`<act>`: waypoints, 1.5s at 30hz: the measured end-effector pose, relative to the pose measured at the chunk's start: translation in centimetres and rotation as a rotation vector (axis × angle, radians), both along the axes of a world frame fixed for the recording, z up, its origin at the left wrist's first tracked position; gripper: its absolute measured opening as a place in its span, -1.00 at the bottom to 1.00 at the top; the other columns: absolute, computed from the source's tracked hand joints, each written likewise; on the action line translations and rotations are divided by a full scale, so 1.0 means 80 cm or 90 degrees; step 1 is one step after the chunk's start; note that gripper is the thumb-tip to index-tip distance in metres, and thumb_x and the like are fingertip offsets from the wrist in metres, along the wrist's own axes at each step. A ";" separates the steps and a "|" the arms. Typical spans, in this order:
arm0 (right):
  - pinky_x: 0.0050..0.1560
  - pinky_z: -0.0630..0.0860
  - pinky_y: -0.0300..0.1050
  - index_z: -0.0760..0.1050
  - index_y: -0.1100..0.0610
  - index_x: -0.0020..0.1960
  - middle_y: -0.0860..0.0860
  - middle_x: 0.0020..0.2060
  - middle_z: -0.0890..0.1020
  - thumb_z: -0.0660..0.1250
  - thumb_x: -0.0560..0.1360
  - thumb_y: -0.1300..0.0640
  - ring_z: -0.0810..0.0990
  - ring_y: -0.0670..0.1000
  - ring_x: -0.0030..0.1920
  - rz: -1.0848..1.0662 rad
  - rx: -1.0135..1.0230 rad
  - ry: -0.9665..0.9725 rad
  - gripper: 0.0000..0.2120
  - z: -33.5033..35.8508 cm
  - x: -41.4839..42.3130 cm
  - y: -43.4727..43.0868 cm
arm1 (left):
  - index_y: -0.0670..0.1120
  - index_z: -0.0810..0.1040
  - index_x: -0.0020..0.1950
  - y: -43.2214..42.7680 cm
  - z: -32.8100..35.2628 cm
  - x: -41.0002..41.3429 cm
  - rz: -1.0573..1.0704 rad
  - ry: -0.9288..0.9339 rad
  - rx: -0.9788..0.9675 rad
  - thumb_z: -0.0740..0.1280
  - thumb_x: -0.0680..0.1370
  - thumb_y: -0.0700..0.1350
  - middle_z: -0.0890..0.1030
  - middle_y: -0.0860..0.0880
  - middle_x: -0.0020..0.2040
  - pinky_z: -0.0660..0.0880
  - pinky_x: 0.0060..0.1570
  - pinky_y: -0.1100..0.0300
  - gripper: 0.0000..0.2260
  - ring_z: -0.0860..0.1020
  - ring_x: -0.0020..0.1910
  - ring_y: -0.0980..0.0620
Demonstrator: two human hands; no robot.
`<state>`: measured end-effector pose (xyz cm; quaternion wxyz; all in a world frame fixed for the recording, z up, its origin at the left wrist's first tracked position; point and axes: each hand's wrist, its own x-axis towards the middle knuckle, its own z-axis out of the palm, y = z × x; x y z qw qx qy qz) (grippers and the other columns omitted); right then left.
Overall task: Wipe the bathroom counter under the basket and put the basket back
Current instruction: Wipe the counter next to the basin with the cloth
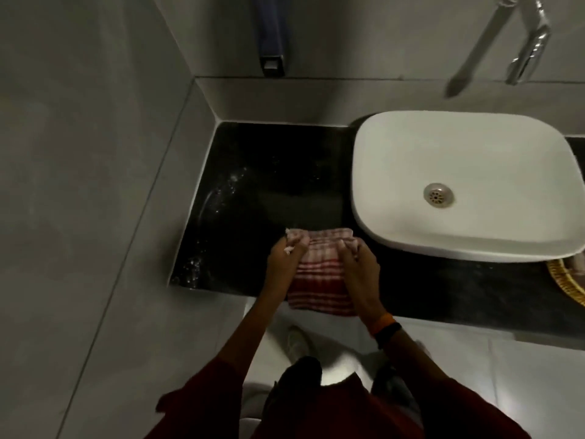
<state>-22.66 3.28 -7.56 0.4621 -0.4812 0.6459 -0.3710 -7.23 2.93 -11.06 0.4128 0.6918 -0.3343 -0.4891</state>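
Now both hands pinch the far corners of the red checked cloth [319,274], left hand [285,259] and right hand [359,264] closed on it, probably to spread it flat for wiping. It lies at the front edge of the black counter [269,185], lower centre. The wicker basket [566,280] waits at the right edge, beside the white basin [459,172], leaving its spot bare.

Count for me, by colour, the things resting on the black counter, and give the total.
White: 1, the rounded ceramic basin
Red and white: 1, the striped cloth, in the grip of both the left hand and the right hand
Yellow: 1, the woven basket, partly out of view at the right edge
Total: 3
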 end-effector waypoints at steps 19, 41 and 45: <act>0.57 -0.06 0.30 -0.02 0.20 0.60 0.27 0.59 0.07 0.04 0.58 -0.27 -0.01 0.27 0.60 0.030 0.077 0.578 -0.23 -0.156 0.139 -0.037 | -0.13 0.00 0.61 -0.047 -0.128 0.124 -0.396 -0.779 -0.060 -0.05 0.66 0.15 0.02 -0.13 0.64 0.00 0.58 -0.17 -0.41 -0.04 0.63 -0.10; 0.59 -0.04 0.25 0.10 0.10 0.60 0.16 0.61 0.09 0.02 0.60 -0.27 -0.02 0.17 0.62 0.468 -0.222 0.622 -0.31 -0.169 0.203 -0.335 | -0.11 -0.07 0.62 -0.049 -0.135 0.124 -0.395 -0.743 -0.059 -0.05 0.65 0.17 -0.06 -0.09 0.65 0.01 0.58 -0.18 -0.38 -0.08 0.63 -0.10; 0.61 -0.06 0.17 0.08 0.14 0.60 0.15 0.60 0.10 0.08 0.61 -0.25 0.00 0.13 0.62 0.437 -0.215 0.581 -0.30 -0.148 0.199 -0.321 | -0.11 -0.04 0.62 -0.050 -0.129 0.125 -0.402 -0.735 -0.068 -0.03 0.65 0.18 -0.03 -0.09 0.65 0.03 0.57 -0.18 -0.38 -0.08 0.63 -0.09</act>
